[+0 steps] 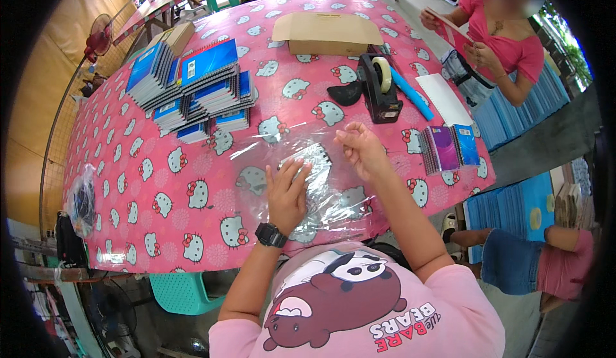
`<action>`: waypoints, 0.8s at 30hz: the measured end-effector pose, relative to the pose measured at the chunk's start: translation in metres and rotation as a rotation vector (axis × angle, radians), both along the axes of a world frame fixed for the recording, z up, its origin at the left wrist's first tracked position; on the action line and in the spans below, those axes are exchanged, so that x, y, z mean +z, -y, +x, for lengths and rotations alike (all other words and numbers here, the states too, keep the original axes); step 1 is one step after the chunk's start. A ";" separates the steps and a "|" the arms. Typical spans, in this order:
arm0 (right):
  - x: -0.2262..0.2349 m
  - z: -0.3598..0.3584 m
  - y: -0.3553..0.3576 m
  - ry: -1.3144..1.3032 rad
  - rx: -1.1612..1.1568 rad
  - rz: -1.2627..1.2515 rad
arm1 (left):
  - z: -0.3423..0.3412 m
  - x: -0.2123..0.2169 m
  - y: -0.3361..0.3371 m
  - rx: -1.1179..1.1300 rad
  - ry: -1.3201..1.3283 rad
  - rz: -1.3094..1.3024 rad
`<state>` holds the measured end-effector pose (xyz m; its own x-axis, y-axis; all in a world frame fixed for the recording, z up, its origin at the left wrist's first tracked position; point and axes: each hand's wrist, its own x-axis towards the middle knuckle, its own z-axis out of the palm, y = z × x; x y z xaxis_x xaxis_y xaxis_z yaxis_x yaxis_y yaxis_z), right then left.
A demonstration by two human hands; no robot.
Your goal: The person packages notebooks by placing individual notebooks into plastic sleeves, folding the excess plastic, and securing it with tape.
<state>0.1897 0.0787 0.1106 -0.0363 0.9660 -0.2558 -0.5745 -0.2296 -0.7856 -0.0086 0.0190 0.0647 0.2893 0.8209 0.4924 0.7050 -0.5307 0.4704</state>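
Under a crinkled sheet of clear plastic [256, 156] lies a small white item [319, 173] with a dark toothed edge, perhaps a spiral notebook; glare hides its details. My left hand [289, 194], a black watch on its wrist, rests palm down on the plastic over this item, fingers spread. At the plastic's far right edge, my right hand [360, 149] is raised a little, with thumb and fingertips pinched together on what looks like the film.
Stacked spiral notebooks [212, 92] stand at the far left. Beyond my hands are an open cardboard box [327, 34], a black tape dispenser [378, 92] and a blue roll [410, 93]. Two small notebooks [443, 149] lie right. Two people [500, 43] are beside the pink-covered table [173, 230].
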 end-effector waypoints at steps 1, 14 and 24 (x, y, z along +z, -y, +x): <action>0.009 -0.010 0.010 0.063 -0.002 0.069 | 0.000 0.000 -0.002 -0.015 0.005 0.064; -0.012 -0.044 0.056 0.279 -0.031 0.075 | 0.000 -0.002 -0.004 -0.036 0.165 0.068; -0.013 -0.042 0.059 0.209 0.005 0.032 | -0.013 0.012 -0.024 0.001 0.508 -0.261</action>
